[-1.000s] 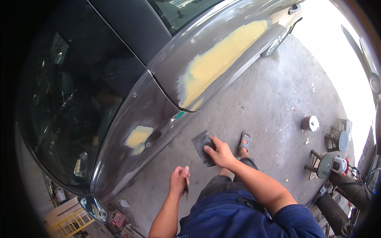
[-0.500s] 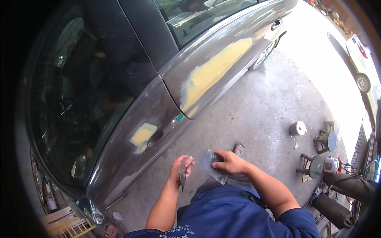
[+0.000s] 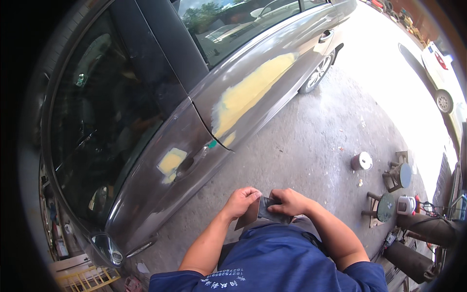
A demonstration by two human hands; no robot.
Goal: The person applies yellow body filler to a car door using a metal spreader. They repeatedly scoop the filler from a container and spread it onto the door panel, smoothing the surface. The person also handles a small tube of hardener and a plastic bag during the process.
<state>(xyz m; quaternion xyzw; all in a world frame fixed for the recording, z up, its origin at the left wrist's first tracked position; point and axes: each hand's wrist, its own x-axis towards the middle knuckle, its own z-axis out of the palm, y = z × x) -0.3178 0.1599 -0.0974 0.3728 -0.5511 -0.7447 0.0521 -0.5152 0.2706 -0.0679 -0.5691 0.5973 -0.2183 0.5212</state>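
Observation:
My left hand [image 3: 243, 202] is closed on a thin, brownish flat plate [image 3: 246, 217], tilted downward in front of my body. My right hand [image 3: 288, 202] grips a dark grey flat plate [image 3: 270, 214], its left edge at or very near the brown one. Beyond both hands is a dark grey car door [image 3: 141, 194] with a small pale yellow filler patch [image 3: 171, 160] beside the handle and a green spot [image 3: 212, 144]. The rear door carries a long, irregular yellow filler patch [image 3: 245, 95].
On the concrete floor [image 3: 292, 146] at the right stand a lidded can [image 3: 362, 161], two low stools [image 3: 404, 175] and a white container [image 3: 405, 205], near dark cylinders [image 3: 408, 260]. A white car [image 3: 433, 73] is outside. A yellow rack [image 3: 92, 280] lies lower left.
My hands have come closer together, bringing the two plates nearly or fully into contact. The left plate, earlier edge-on, has turned to show its flat face. The view of the car has shifted slightly.

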